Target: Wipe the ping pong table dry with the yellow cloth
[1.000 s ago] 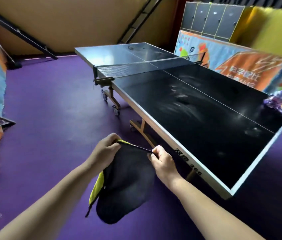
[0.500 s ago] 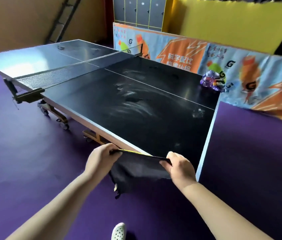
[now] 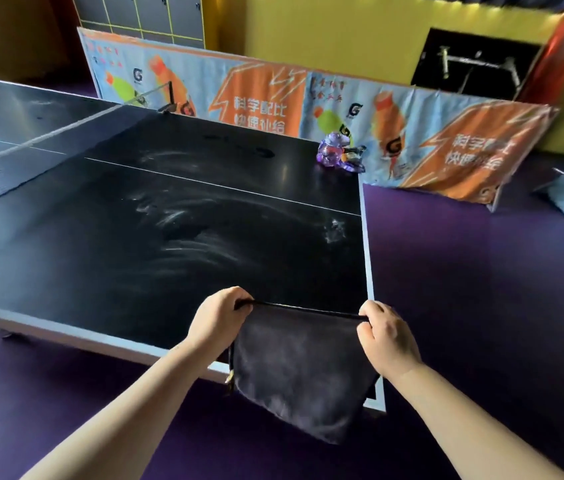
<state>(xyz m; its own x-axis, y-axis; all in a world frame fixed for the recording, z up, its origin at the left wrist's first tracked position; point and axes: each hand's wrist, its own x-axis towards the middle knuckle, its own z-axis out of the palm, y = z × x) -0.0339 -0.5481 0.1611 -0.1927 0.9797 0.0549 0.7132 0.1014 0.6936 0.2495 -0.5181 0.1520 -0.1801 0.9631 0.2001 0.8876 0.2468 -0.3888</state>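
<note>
Forward since a moment ago, the cloth (image 3: 299,368) now hangs over the near right corner of the ping pong table (image 3: 66,254), short of the wet streaks (image 3: 197,244). My left hand (image 3: 220,315) pinches its top left corner and my right hand (image 3: 386,336) its top right, dark side facing me.

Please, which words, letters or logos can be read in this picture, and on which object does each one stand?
"科学配比" over "快速补给": orange lightning shape on the light blue printed barrier banner.
"G": black logo on that banner, printed several times.
Small red characters on the banner: too blurred.
Faint mark on the black ping pong table: unreadable.
Dark wiping cloth: no text visible.
</note>
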